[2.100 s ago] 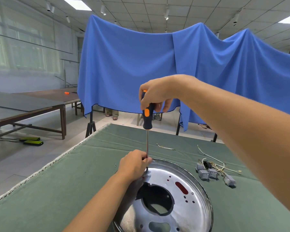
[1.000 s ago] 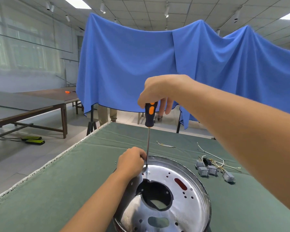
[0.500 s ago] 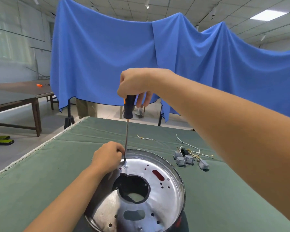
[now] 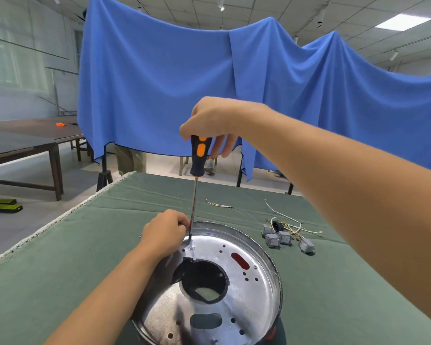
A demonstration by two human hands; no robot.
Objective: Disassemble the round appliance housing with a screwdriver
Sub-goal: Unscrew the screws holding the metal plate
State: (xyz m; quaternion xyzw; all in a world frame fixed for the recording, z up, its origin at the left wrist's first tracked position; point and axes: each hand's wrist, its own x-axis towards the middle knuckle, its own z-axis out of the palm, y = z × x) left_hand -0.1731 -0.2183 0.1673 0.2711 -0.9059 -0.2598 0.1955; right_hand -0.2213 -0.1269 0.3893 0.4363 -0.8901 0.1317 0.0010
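A round shiny metal housing [image 4: 249,295] with a large dark centre hole lies on the green table. A screwdriver [image 4: 198,158] with a black and orange handle stands upright, its tip close above a small screw [image 4: 191,248] at the housing's far left. My right hand [image 4: 209,120] grips the top of the handle from above. My left hand [image 4: 165,234] rests on the housing's rim, fingers curled, pinching the lower shaft beside the screw.
Several small grey parts with white and yellow wires [image 4: 288,236] lie to the right of the housing. A loose wire [image 4: 218,204] lies farther back. The table's left edge [image 4: 47,226] has a white trim. A blue cloth [image 4: 234,90] hangs behind; wooden tables [image 4: 35,140] stand left.
Both hands and the screwdriver stay on the same screw. My right hand's fingers have shifted round the handle, showing more of its orange inlays. The camera has turned a little.
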